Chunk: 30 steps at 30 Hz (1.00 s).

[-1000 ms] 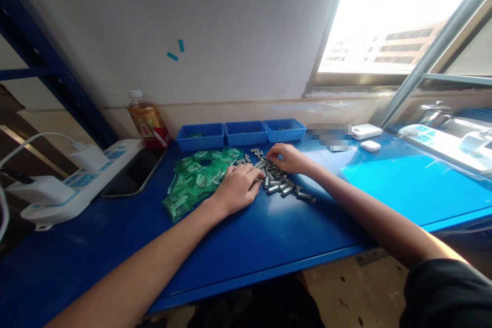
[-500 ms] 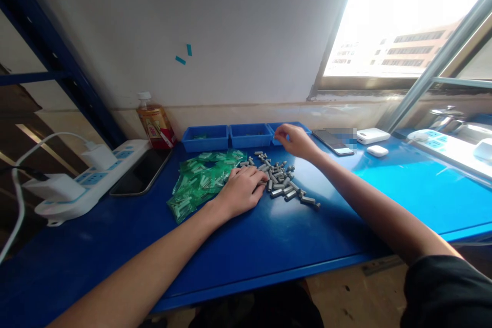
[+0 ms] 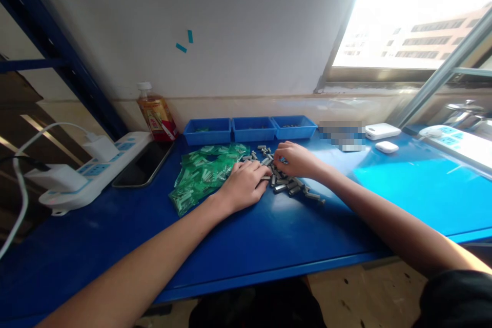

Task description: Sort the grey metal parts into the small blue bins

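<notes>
A loose pile of small silvery metal cylinders (image 3: 282, 188), some with a narrower stud at one end, lies on the blue table (image 3: 230, 251). My left hand (image 3: 246, 184) rests at the pile's left side, a metal cylinder (image 3: 264, 178) between its thumb and index finger. Over the pile's upper right, my right hand (image 3: 298, 160) has its fingers bent down into the pieces; its fingertips are partly hidden, so what they grip is unclear. Green plastic bags (image 3: 203, 177) of similar slim pieces are heaped to the left of my left hand.
Three blue bins stand along the wall: left (image 3: 207, 136), middle (image 3: 253, 133) and right (image 3: 295, 130), with small parts inside. To the left are a bottle (image 3: 156, 115), a phone (image 3: 144, 166) and a power strip (image 3: 96, 171). White devices (image 3: 382, 131) sit at the right.
My right hand has come down from the right-hand bin to the metal pile. My left hand has stayed by the pile. The view has shifted slightly.
</notes>
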Tool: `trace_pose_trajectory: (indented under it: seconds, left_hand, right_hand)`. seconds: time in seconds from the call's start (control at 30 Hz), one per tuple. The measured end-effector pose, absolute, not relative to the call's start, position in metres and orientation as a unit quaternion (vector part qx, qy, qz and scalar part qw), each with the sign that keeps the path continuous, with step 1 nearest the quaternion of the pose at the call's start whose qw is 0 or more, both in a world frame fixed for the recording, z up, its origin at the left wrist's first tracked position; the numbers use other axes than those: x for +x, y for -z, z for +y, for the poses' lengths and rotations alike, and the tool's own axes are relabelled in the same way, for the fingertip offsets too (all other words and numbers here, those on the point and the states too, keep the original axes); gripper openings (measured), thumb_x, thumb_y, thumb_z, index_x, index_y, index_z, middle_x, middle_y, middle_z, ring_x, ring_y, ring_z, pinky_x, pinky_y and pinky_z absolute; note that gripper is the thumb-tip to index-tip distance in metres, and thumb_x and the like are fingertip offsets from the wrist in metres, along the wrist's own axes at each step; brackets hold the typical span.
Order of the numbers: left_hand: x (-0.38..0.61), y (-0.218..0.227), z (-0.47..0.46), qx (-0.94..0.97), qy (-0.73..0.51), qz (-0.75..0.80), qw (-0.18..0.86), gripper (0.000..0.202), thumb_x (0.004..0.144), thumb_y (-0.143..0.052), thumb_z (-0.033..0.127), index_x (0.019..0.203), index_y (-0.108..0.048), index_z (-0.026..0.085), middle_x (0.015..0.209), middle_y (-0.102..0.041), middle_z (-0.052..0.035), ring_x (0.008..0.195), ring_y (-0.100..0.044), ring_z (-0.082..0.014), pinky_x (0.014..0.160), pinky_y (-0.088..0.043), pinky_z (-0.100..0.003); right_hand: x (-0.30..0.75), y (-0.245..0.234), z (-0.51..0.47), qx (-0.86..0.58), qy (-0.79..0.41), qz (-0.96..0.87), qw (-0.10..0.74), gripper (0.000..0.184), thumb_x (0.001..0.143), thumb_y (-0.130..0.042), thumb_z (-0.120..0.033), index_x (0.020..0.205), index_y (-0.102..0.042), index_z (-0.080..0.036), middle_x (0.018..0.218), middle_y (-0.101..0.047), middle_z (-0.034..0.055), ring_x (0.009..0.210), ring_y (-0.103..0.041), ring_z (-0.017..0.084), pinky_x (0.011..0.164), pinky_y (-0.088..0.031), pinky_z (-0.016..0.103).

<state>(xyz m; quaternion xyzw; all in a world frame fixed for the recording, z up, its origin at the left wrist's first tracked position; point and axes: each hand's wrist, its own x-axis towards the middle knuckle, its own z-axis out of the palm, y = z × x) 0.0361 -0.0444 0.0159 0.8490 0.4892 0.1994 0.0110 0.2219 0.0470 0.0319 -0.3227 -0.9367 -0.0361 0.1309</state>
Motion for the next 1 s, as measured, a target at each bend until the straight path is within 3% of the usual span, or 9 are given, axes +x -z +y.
trace_pose_trajectory:
  seconds: [0.13, 0.27, 0.33, 0.5, 0.63, 0.87, 1.0]
  left_hand:
    - [0.036, -0.016, -0.044, 0.851, -0.207, 0.482, 0.019, 0.020, 0.089, -0.044, 0.025, 0.103, -0.058, 0.024, 0.102, -0.061, -0.0041, 0.100, -0.053, -0.0232, 0.088, -0.036, -0.040]
    - [0.036, -0.016, -0.045, 0.850, -0.212, 0.481, 0.030, 0.025, 0.089, -0.041, 0.019, 0.108, -0.057, 0.025, 0.104, -0.061, -0.0042, 0.102, -0.053, -0.0224, 0.090, -0.035, -0.039]
    - [0.036, -0.017, -0.046, 0.847, -0.210, 0.487, 0.033, 0.026, 0.090, -0.041, 0.018, 0.109, -0.057, 0.025, 0.105, -0.062, -0.0040, 0.102, -0.053, -0.0221, 0.091, -0.034, -0.040]
    - [0.036, -0.017, -0.045, 0.846, -0.206, 0.491, 0.033, 0.023, 0.090, -0.042, 0.020, 0.106, -0.058, 0.025, 0.104, -0.062, -0.0030, 0.102, -0.054, -0.0219, 0.091, -0.034, -0.040]
    - [0.037, -0.017, -0.045, 0.845, -0.206, 0.492, 0.034, 0.022, 0.090, -0.043, 0.021, 0.104, -0.059, 0.025, 0.103, -0.062, -0.0031, 0.100, -0.054, -0.0220, 0.090, -0.034, -0.040]
    - [0.037, -0.015, -0.044, 0.844, -0.216, 0.490, 0.021, 0.021, 0.089, -0.045, 0.020, 0.103, -0.060, 0.025, 0.103, -0.063, -0.0025, 0.100, -0.055, -0.0221, 0.090, -0.036, -0.041]
    - [0.037, -0.016, -0.046, 0.838, -0.260, 0.479, 0.018, 0.020, 0.090, -0.046, 0.026, 0.105, -0.058, 0.023, 0.106, -0.062, -0.0048, 0.104, -0.054, -0.0232, 0.091, -0.038, -0.041]
  right_hand:
    - [0.223, -0.049, 0.067, -0.330, 0.058, -0.916, 0.222, 0.013, 0.080, -0.053, -0.022, 0.076, -0.065, -0.018, 0.081, -0.065, 0.0057, 0.081, -0.057, 0.020, 0.073, -0.042, 0.028]
    - [0.230, -0.073, 0.089, -0.417, 0.120, -0.845, 0.313, 0.025, 0.085, -0.052, -0.029, 0.102, -0.064, -0.016, 0.087, -0.066, 0.0081, 0.086, -0.058, 0.024, 0.076, -0.042, 0.032]
    - [0.236, -0.079, 0.083, -0.436, 0.101, -0.846, 0.289, 0.030, 0.084, -0.054, -0.032, 0.108, -0.062, -0.015, 0.090, -0.066, 0.0089, 0.085, -0.059, 0.024, 0.074, -0.042, 0.032]
    - [0.276, -0.074, 0.009, -0.365, -0.020, -0.919, 0.146, 0.029, 0.084, -0.056, -0.043, 0.101, -0.063, -0.021, 0.089, -0.065, 0.0057, 0.082, -0.060, 0.021, 0.069, -0.045, 0.030]
    - [0.319, -0.064, -0.041, -0.365, -0.110, -0.924, 0.029, 0.028, 0.084, -0.057, -0.038, 0.108, -0.060, -0.025, 0.099, -0.064, 0.0051, 0.085, -0.061, 0.021, 0.071, -0.047, 0.031]
    - [0.311, -0.051, -0.047, -0.358, -0.114, -0.926, 0.029, 0.016, 0.090, -0.046, -0.025, 0.086, -0.060, -0.020, 0.083, -0.061, 0.0047, 0.073, -0.057, 0.017, 0.065, -0.042, 0.028]
    - [0.284, -0.057, -0.040, -0.282, -0.090, -0.952, 0.075, 0.010, 0.087, -0.050, -0.022, 0.085, -0.058, -0.019, 0.079, -0.060, 0.0030, 0.071, -0.056, 0.016, 0.065, -0.040, 0.027]
